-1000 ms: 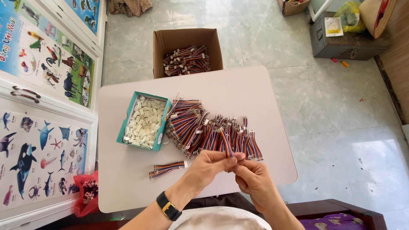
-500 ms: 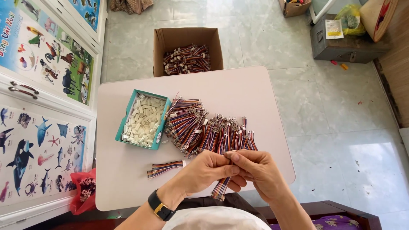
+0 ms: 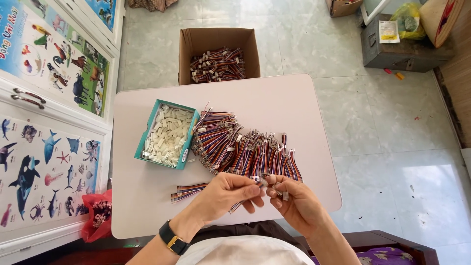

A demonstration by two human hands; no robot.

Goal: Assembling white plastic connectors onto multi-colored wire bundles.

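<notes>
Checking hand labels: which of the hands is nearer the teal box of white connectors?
Left. The left hand sits just below-right of the teal box; the right hand is farther right.

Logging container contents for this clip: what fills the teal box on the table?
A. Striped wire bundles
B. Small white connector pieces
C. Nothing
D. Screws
B: the teal box is full of small white pieces, while the wire bundles lie loose on the table beside it.
</notes>
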